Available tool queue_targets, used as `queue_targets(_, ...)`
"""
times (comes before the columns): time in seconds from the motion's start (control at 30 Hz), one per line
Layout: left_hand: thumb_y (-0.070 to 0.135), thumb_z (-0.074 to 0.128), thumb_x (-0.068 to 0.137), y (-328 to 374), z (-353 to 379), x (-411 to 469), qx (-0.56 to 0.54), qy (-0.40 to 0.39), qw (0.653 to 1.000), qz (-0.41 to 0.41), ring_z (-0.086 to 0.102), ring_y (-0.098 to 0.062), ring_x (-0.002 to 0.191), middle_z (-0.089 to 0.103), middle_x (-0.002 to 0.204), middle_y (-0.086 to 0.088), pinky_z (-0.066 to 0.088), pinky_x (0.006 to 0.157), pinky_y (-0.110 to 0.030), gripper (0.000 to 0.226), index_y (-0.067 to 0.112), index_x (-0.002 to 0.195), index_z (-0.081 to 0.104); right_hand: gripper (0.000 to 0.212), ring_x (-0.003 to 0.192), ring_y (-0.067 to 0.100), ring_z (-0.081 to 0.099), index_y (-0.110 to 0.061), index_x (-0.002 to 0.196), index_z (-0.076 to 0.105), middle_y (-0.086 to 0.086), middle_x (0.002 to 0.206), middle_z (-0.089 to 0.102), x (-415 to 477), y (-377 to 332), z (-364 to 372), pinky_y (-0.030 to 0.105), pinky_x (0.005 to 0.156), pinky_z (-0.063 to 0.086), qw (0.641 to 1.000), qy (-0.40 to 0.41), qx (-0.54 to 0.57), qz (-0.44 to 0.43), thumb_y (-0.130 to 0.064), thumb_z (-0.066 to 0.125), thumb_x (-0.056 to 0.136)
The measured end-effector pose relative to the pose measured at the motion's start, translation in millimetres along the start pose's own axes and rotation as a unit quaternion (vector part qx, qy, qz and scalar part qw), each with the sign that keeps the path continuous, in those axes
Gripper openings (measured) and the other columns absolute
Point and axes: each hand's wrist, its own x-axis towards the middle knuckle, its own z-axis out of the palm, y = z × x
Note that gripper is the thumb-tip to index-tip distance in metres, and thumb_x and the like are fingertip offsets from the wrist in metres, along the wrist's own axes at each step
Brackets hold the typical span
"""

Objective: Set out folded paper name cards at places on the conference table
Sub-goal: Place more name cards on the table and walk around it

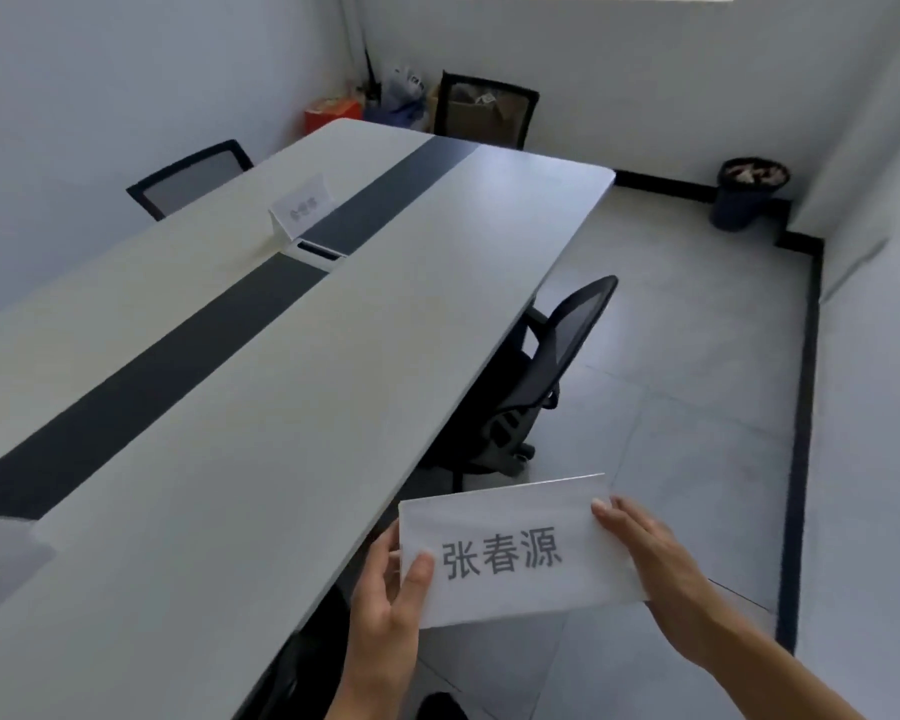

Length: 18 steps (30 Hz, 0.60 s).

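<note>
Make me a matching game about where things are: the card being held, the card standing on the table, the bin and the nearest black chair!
Things
1. held card
2. standing card
3. bin
4. nearest chair

Places
A. on the floor against the far wall
B. pushed in at the table edge, just ahead of the hands
C. on the tabletop beside the dark stripe
D. between the left hand and the right hand, off the table

Pairs: 1-D, 2-C, 3-A, 4-B
</note>
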Motion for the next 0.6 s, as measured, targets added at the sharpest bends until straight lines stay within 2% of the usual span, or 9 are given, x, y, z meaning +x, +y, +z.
queue_targets(0.1,0.055,0.065,0.059,4.0,32.5,16.6,0.001,0.005,1.000,0.012,0.071,-0.019,0.089,0.072,0.096,-0.008,0.056,0.080,-0.039,0.053,0.044,0.110,0.058,0.027,0.078,0.017,0.069,-0.018,0.100,0.069,0.005,0.095,0.075,11.9,-3.5,-30.4,0.029,0.068,0.050,1.000,0.007,-0.003,0.011,-0.036,0.051,0.093)
queue_targets(0.23,0.055,0.065,0.058,13.6,69.3,51.6,0.010,0.007,1.000,0.015,0.071,-0.018,0.085,0.073,0.092,-0.005,0.055,0.075,-0.034,0.056,0.040,0.112,0.058,0.026,0.067,0.005,0.068,-0.020,0.096,0.068,-0.007,0.082,0.076,44.6,-12.8,-53.9,0.019,0.057,0.048,0.999,0.028,0.013,0.007,-0.035,0.047,0.096)
queue_targets(0.33,0.055,0.064,0.057,21.2,96.4,88.8,0.005,0.012,1.000,0.019,0.071,-0.015,0.083,0.074,0.090,0.001,0.054,0.073,-0.032,0.058,0.038,0.112,0.058,0.029,0.073,0.012,0.069,-0.017,0.098,0.068,0.001,0.089,0.075,82.2,-27.6,-68.6,0.022,0.060,0.050,0.999,0.045,0.004,0.002,-0.036,0.047,0.095)
queue_targets(0.47,0.055,0.065,0.056,36.8,131.3,148.2,-0.010,0.008,1.000,0.009,0.071,-0.020,0.084,0.073,0.089,-0.005,0.056,0.075,-0.037,0.058,0.038,0.111,0.059,0.029,0.070,0.015,0.069,-0.013,0.097,0.067,0.004,0.086,0.076,139.2,-62.4,-90.8,0.023,0.057,0.051,0.998,0.057,-0.012,0.000,-0.035,0.048,0.095)
queue_targets(0.53,0.056,0.064,0.055,53.4,147.8,174.6,-0.006,0.003,1.000,0.015,0.071,-0.019,0.082,0.073,0.091,-0.007,0.057,0.075,-0.037,0.064,0.033,0.115,0.059,0.030,0.072,0.018,0.069,-0.013,0.096,0.068,0.007,0.087,0.076,164.0,-84.9,-101.2,0.028,0.062,0.052,0.998,0.059,-0.022,-0.011,-0.036,0.049,0.094)
queue_targets(0.6,0.054,0.065,0.058,73.3,163.5,203.9,-0.001,-0.005,1.000,0.015,0.071,-0.017,0.082,0.072,0.092,-0.007,0.057,0.075,-0.037,0.059,0.034,0.113,0.058,0.030,0.073,0.019,0.069,-0.013,0.097,0.067,0.008,0.089,0.075,189.7,-109.8,-112.1,0.031,0.065,0.053,0.997,0.062,-0.026,-0.027,-0.037,0.049,0.094)
